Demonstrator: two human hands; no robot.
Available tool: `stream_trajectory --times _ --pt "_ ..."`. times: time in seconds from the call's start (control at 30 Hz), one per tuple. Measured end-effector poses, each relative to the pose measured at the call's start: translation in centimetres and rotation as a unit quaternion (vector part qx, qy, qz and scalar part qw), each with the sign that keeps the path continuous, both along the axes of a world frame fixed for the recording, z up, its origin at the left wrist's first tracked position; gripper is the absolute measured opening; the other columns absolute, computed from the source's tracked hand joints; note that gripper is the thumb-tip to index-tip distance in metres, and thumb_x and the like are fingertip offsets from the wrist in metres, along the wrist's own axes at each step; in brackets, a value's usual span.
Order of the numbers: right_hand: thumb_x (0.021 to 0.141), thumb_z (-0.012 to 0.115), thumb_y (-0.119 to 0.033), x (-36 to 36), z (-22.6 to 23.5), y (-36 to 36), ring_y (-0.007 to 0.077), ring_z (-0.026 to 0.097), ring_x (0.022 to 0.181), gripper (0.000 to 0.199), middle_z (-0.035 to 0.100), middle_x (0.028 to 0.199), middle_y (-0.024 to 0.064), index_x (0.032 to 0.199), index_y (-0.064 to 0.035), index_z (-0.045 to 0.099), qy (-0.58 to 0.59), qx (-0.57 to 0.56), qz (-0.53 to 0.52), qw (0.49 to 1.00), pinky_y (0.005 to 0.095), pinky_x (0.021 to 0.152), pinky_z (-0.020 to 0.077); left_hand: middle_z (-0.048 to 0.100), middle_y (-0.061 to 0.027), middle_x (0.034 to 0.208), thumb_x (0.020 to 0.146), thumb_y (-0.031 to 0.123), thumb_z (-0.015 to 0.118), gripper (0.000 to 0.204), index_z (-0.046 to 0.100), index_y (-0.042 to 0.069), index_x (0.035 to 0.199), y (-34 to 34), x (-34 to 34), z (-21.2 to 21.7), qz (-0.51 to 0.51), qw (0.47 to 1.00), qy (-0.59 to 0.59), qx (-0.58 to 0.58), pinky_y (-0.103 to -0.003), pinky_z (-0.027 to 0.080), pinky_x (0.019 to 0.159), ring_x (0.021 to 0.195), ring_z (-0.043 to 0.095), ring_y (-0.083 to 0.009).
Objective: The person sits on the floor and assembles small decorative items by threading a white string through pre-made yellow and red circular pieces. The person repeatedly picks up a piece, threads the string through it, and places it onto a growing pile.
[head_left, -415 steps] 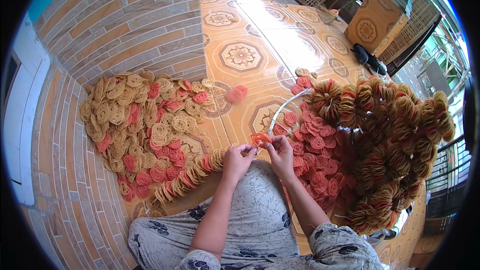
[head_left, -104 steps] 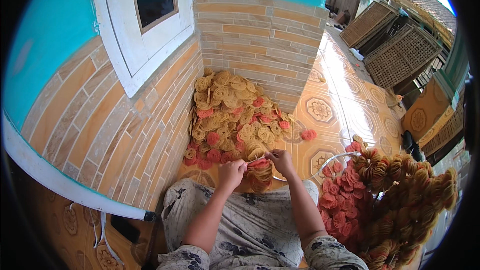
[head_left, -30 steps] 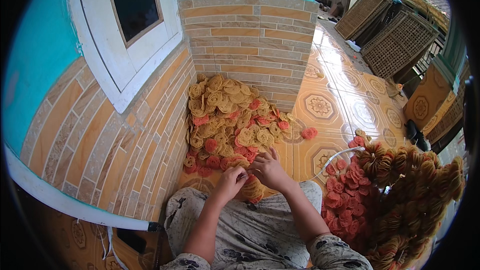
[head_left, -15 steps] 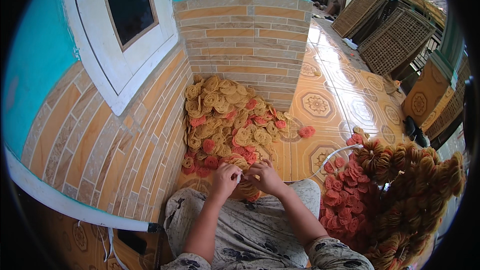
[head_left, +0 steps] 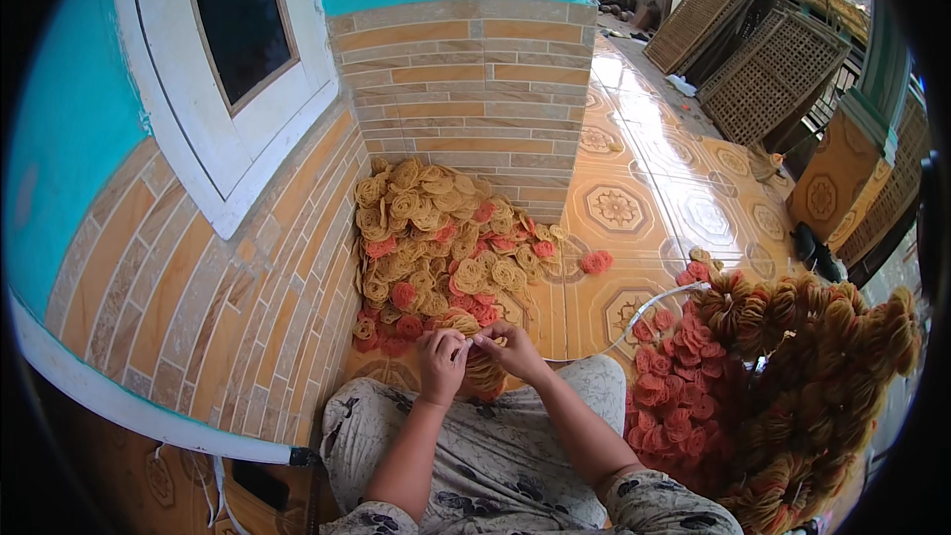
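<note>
My left hand (head_left: 443, 365) is closed, its fingertips pinched together above my lap. Close beside it, my right hand (head_left: 511, 351) is pinched too, the fingertips of both hands nearly meeting. A small whitish bit shows between them, too small to name. Just below and behind the fingers is a bundle of tan, lacy, noodle-like discs (head_left: 483, 374), partly hidden by my hands. Beyond, a heap of loose tan and pinkish-red discs (head_left: 426, 228) lies against the wall corner.
Pinkish-red discs (head_left: 679, 386) are piled at my right, beside large tied bundles of brownish discs (head_left: 822, 386). A pale curved strip (head_left: 644, 317) arches near them. One red disc (head_left: 596, 262) lies alone on the tiles. Woven racks (head_left: 773, 79) lean at the far right. A dark phone-like slab (head_left: 262, 482) lies lower left.
The view has shifted slightly. My right hand's raised fingers have folded in, and its fingertips are now closer to my left hand's. The heaps look the same.
</note>
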State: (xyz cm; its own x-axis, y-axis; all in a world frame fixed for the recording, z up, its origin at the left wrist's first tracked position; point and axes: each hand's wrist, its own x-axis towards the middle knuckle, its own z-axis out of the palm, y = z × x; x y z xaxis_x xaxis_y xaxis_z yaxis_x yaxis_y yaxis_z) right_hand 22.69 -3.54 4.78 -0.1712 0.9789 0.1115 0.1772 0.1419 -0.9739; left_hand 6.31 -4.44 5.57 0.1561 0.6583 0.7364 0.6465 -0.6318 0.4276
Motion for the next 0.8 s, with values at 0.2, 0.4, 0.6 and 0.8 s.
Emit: stream_trajectory --times 0.2,0.4,0.6,0.8 --pt "0.092 0.064 -0.019 0.5 0.5 0.5 0.0097 0.054 0.076 0.022 0.06 0.078 0.0045 0.086 0.0019 0.066 0.064 0.108 -0.188 0.974 0.0253 0.072 0.0437 0.059 -0.0024 0.087 0.071 0.001 0.073 0.029 0.047 0.011 0.079 -0.2 -0.1 0.2 0.005 1.0 -0.001 -0.003 -0.041 0.04 0.077 0.083 0.055 -0.0266" --pt "0.091 0.064 -0.025 -0.1 -0.1 -0.5 0.0096 0.054 0.072 0.028 0.061 0.075 0.004 0.084 0.0026 0.068 0.021 0.003 -0.098 0.995 0.0253 0.068 0.0436 0.059 -0.0014 0.086 0.071 0.002 0.073 0.027 0.049 0.011 0.079 -0.3 0.0 0.2 0.019 1.0 0.003 -0.005 -0.04 0.039 0.079 0.084 0.055 -0.0259" --pt "0.088 0.067 -0.016 -1.5 -0.7 -0.3 0.0099 0.054 0.067 0.019 0.062 0.074 0.0044 0.082 0.0008 0.063 0.102 -0.031 -0.096 0.99 0.0272 0.06 0.0433 0.06 0.0039 0.085 0.073 0.011 0.073 0.021 0.053 0.013 0.077 -0.3 0.3 1.1 0.019 0.999 0.047 -0.001 -0.038 0.04 0.079 0.083 0.056 -0.0217" --pt "0.088 0.065 -0.014 0.0 -2.5 0.5 0.0083 0.047 0.062 0.022 0.055 0.067 0.0003 0.073 -0.0006 0.057 -0.026 0.022 -0.252 0.967 0.0278 0.058 0.0399 0.062 -0.0014 0.077 0.077 0.017 0.075 0.017 0.059 0.009 0.075 0.4 -2.3 -1.4 -0.027 0.98 -0.036 -0.193 -0.038 0.043 0.073 0.076 0.059 -0.0227"
